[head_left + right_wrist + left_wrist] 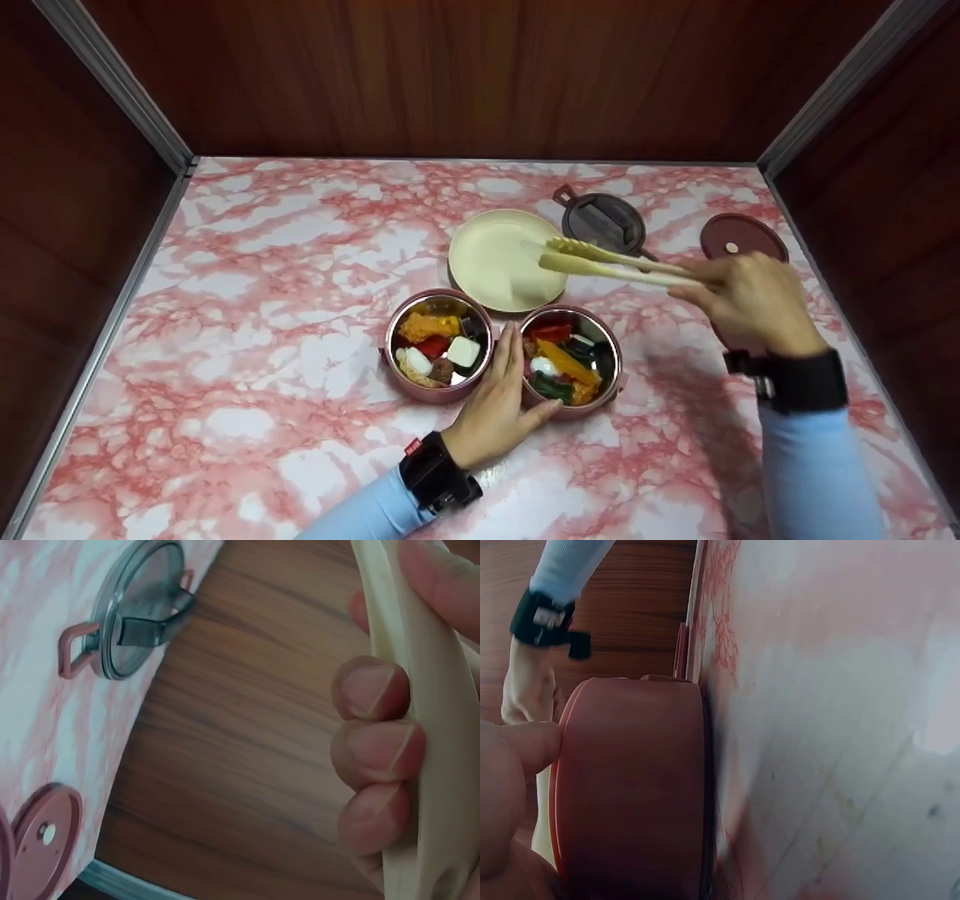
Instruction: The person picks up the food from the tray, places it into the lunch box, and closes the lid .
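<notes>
My right hand grips a pair of cream tongs in mid-air, their tips above the right edge of a pale yellow plate. The right wrist view shows fingers curled round the tongs' handles. My left hand lies between two pink round containers with shiny insides. Its straight fingers touch the left side of the right container, and its thumb rests on the near rim. The left container stands just beside those fingers. Both hold mixed food pieces, among them an orange strip and a white block.
Behind the plate's right side lies a dark lid with a clip and side loops. A maroon round lid lies at the right, another maroon piece partly under my right hand. Wooden panels wall the marbled table.
</notes>
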Demonstrator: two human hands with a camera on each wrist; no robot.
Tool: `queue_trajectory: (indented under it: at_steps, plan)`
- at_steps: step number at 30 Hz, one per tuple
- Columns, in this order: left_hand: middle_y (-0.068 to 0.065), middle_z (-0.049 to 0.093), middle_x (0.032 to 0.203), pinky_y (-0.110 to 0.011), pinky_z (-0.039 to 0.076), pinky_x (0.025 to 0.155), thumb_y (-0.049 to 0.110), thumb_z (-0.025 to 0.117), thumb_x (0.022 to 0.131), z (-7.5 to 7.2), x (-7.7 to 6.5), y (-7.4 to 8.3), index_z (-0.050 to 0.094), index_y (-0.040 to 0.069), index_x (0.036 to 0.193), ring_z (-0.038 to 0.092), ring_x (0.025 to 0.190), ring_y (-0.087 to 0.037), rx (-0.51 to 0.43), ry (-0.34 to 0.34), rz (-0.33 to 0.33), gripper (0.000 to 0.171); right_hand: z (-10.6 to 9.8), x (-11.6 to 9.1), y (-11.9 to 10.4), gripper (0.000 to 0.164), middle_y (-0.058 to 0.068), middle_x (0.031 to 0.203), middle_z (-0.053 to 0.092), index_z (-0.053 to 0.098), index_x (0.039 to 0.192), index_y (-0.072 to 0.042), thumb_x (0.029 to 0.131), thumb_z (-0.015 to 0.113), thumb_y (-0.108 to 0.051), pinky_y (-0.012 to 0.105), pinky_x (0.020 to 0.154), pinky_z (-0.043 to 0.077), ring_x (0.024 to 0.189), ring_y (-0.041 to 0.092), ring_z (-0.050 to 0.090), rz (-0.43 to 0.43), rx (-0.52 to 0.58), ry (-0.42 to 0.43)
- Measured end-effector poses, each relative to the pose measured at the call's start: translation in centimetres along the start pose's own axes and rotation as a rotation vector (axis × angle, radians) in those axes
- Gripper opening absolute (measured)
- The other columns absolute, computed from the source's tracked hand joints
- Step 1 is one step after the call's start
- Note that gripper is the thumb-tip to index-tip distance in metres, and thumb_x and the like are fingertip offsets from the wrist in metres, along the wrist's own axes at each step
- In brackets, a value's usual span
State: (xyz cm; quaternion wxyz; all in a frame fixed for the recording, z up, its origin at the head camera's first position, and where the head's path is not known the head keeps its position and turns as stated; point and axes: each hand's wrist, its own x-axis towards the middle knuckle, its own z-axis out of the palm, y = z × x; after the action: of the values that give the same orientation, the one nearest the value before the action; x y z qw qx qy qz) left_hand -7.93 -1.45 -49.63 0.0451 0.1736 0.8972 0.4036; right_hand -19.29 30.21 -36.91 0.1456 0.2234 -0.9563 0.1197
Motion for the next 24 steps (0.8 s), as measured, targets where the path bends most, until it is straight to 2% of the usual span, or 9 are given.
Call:
queue_trajectory:
  at_steps: [3,7,13,18,24]
  plan:
    - [-0.014,-0.014,0.164,-0.042,0.025,0.115,0.057,0.060,0.092,-0.1,0.0,0.0,-0.005,0.002,0.157,0.007,0.148,-0.032,0.002,0.000,-0.001,0.108,-0.3,-2.2,-0.1,0.034,-0.002,0.066,0.068,0.080,0.106,-0.021,0.077,0.084,-0.039,0.034,0.041,0.032,0.050,0.017,0.049,-0.014,0.021,0.039]
    - [-0.014,-0.014,0.164,-0.041,0.024,0.116,0.059,0.059,0.092,-0.1,-0.1,0.0,-0.006,0.003,0.157,0.007,0.149,-0.031,-0.001,0.001,0.004,0.108,-0.6,-5.0,0.0,0.034,0.001,0.071,0.072,0.081,0.101,-0.019,0.070,0.089,-0.031,0.035,0.038,0.035,0.048,0.018,0.055,-0.055,0.030,0.090]
    - [-0.013,-0.015,0.164,-0.040,0.026,0.115,0.062,0.057,0.091,-0.2,-0.1,0.0,-0.006,0.003,0.157,0.008,0.148,-0.031,0.003,-0.002,0.008,0.108,-0.9,-8.4,-0.4,0.039,0.005,0.076,0.074,0.081,0.101,-0.020,0.065,0.092,-0.028,0.038,0.036,0.035,0.050,0.024,0.059,-0.020,0.035,0.084]
    - [-0.013,-0.015,0.164,-0.040,0.025,0.115,0.062,0.056,0.091,-0.2,-0.1,0.1,-0.006,0.003,0.157,0.008,0.149,-0.030,0.012,-0.004,0.005,0.109,-0.5,-9.8,-0.8,0.040,-0.002,0.069,0.072,0.082,0.098,-0.021,0.061,0.093,-0.031,0.038,0.036,0.036,0.048,0.019,0.057,-0.039,0.013,0.079]
    - [-0.014,-0.013,0.164,-0.039,0.024,0.116,0.062,0.056,0.092,-0.1,-0.1,0.0,-0.006,0.001,0.157,0.008,0.149,-0.030,0.017,0.004,0.017,0.108,0.2,-10.2,-1.2,0.041,-0.005,0.070,0.072,0.082,0.097,-0.022,0.060,0.093,-0.033,0.038,0.038,0.039,0.050,0.018,0.059,-0.059,0.013,0.069]
